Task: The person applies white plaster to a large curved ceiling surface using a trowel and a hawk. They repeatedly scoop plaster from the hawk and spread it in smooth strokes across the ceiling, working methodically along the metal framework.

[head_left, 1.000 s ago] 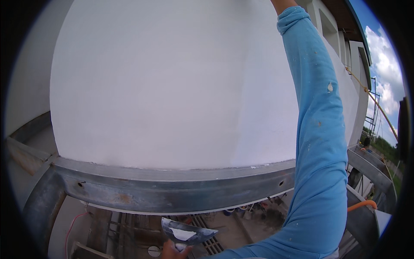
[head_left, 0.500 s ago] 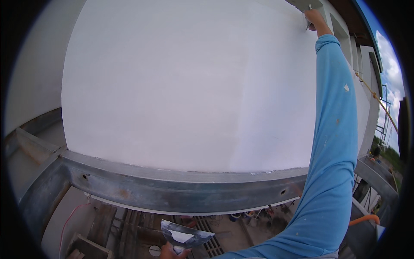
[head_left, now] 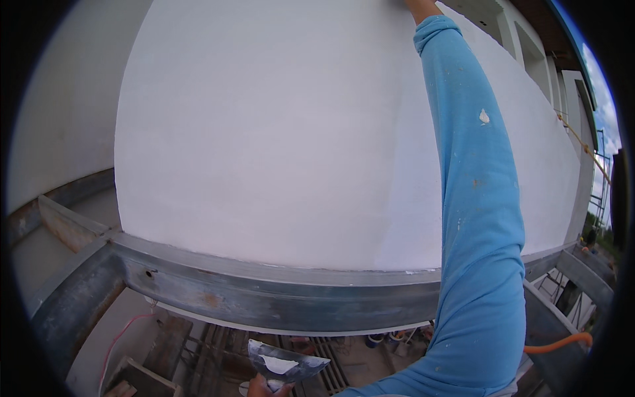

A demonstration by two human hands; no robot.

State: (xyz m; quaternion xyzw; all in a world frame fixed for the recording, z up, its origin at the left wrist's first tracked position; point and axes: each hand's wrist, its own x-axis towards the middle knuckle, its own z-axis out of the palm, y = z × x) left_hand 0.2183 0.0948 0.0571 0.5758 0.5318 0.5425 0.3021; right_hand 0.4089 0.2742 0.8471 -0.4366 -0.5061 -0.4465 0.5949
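Low in the view, my left hand (head_left: 261, 389) is closed round the handle of a wide putty knife (head_left: 305, 368). Its dark metal blade faces up and carries a patch of white putty (head_left: 278, 364). My right arm, in a blue sleeve with white specks, reaches far up across the white wall (head_left: 278, 145). At the top edge my right hand (head_left: 422, 8) is largely cut off; a dark bit of the tool beside it touches the wall. Half a second ago that hand showed closed on a putty knife. A smoother, brighter band runs down the wall left of the arm.
A grey steel beam (head_left: 284, 298) crosses below the wall and joins another beam at the left. Under it lie planks, bars and buckets (head_left: 374, 340) far below. An orange hose (head_left: 562, 343) and a yellow rope (head_left: 585, 147) are at the right, near window openings.
My right hand has swept left along the top of the wall, partly leaving the view. The scene has shifted slightly right. My left hand still holds its putty knife in place.
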